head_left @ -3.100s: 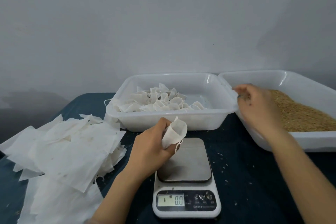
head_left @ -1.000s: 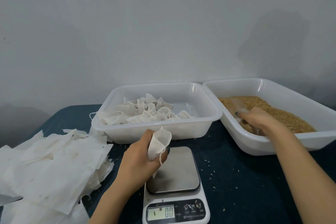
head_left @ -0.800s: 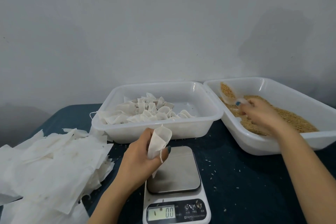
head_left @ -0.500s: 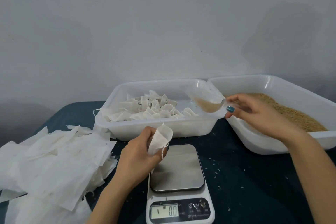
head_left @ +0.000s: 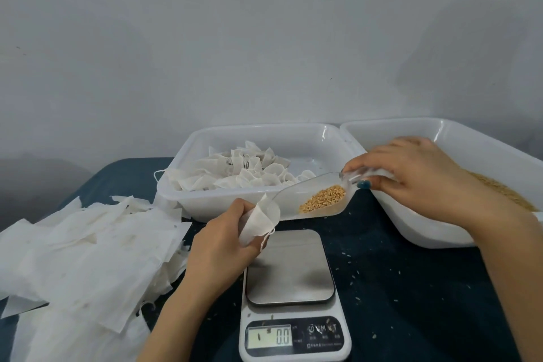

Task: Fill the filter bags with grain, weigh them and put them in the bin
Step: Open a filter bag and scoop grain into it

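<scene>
My left hand (head_left: pixel 219 247) grips an open white filter bag (head_left: pixel 258 222) just above the left edge of the scale (head_left: pixel 291 294), whose display reads 0.0. My right hand (head_left: pixel 417 175) holds a clear plastic scoop (head_left: pixel 311 198) by its handle. The scoop carries a small heap of brown grain (head_left: pixel 323 198), and its tip touches the mouth of the bag. The white bin (head_left: pixel 332 138) behind the scale holds several filled bags (head_left: pixel 244 170). The grain tray (head_left: pixel 458 138) stands at the right, partly hidden by my right hand.
A loose pile of flat empty filter bags (head_left: pixel 82 253) covers the left of the dark blue tabletop (head_left: pixel 411 288). Stray grains lie scattered around the scale. A pale wall rises right behind the two trays.
My right hand has lifted the loaded scoop out of the grain tray and carried it left to the bag's mouth. My left hand has held the bag almost still.
</scene>
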Tool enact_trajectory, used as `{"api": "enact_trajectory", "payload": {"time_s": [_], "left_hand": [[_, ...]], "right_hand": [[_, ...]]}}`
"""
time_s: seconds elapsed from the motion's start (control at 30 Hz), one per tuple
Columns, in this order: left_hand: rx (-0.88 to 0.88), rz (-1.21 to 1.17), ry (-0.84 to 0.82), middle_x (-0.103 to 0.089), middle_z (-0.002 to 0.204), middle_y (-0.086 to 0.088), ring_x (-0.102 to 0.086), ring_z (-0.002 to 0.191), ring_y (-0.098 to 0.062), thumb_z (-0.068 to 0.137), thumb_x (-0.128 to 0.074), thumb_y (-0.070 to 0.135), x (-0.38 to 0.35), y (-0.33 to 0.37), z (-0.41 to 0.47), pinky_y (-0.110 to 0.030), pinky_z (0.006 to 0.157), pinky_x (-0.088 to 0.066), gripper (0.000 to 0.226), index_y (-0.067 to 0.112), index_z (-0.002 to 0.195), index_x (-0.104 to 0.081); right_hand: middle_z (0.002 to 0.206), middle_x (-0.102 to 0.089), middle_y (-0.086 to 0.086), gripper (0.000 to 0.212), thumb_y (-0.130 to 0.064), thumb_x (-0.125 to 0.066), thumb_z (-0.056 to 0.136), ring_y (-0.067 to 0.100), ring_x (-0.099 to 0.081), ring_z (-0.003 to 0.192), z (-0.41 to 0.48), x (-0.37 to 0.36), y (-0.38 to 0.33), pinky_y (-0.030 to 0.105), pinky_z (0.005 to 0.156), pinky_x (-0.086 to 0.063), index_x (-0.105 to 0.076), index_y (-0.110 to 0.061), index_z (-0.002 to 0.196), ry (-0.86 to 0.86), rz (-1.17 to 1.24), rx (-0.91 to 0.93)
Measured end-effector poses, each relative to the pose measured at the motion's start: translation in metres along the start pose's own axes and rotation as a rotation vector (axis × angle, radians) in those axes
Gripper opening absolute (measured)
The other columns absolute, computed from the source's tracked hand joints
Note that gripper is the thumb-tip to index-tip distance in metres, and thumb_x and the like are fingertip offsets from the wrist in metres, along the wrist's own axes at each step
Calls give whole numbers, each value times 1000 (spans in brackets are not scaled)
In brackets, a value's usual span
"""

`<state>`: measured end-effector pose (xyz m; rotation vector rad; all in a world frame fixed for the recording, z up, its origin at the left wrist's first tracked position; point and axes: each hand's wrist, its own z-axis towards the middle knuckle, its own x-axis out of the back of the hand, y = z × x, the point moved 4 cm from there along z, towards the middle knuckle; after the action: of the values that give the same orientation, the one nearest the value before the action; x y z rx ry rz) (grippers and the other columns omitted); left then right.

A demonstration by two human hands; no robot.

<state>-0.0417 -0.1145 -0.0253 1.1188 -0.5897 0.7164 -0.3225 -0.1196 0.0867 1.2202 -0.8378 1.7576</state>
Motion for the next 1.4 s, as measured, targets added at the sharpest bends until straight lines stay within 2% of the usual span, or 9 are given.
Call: {"api": "enact_trajectory", "payload": {"time_s": [0.2,0.33,0.43,0.57,0.87,1.1,1.2,1.3,1.4], "left_hand": [[-79,6,-26,-63,88,27,-59,81,1,81,-66,51,-6,12,-4,-20,65,-44,31,42,99,-43],[-88,-167,-64,-65,94,27,-63,81,1,69,-56,63,-7,19,-4,-27,68,-52,41,43,102,-43],[-104,-301,-115,-66,102,26,-66,86,-1,72,-65,57,-9,23,-6,-33,72,-56,44,43,108,-45],[-145,-426,-163,-67,105,23,-66,89,-2,77,-68,51,-10,28,-10,-23,70,-55,38,43,108,-48],[-149,-460,-191,-67,95,19,-63,77,-1,79,-65,48,-16,32,-12,-14,61,-47,32,46,104,-46],[-128,-485,-176,-64,83,19,-59,69,0,78,-62,48,-15,32,-12,-12,58,-43,26,43,98,-47],[-112,-531,-166,-64,81,15,-57,66,-1,75,-60,46,-12,32,-12,-18,58,-47,24,45,97,-48],[-94,-602,-155,-64,79,11,-56,64,-3,73,-60,41,-10,31,-11,-23,59,-50,25,41,97,-51],[-88,-629,-133,-64,78,11,-55,64,-4,72,-60,39,-9,30,-11,-22,59,-51,25,38,96,-52]], "right_hand": [[99,-43,-25,38,-45,-40,92,8,-43,116,8,16,-17,40,116,-13,-52,-57,125,-30,-243,0],[108,-60,-18,44,-49,-36,86,15,-46,118,11,29,-30,46,116,-13,-57,-54,124,-3,-318,32],[106,-65,-12,40,-45,-47,84,21,-51,115,12,34,-38,54,114,-19,-63,-49,120,32,-332,88],[96,-69,-3,36,-38,-54,80,32,-59,104,11,38,-44,63,106,-30,-72,-38,111,93,-357,171],[92,-69,5,30,-31,-60,80,40,-58,102,10,53,-52,70,103,-31,-76,-30,105,259,-412,269],[90,-69,0,31,-35,-61,79,38,-56,103,6,54,-42,69,107,-20,-76,-32,105,288,-359,215],[92,-62,-16,29,-44,-51,83,18,-52,105,-2,39,-20,52,114,-3,-67,-50,106,168,-156,28],[100,-61,-21,21,-46,-48,90,4,-57,100,-13,13,6,46,113,-26,-56,-58,106,49,125,-107],[102,-64,-19,23,-44,-49,90,3,-64,89,-22,-15,27,47,89,-52,-63,-46,108,33,372,-235]]}}
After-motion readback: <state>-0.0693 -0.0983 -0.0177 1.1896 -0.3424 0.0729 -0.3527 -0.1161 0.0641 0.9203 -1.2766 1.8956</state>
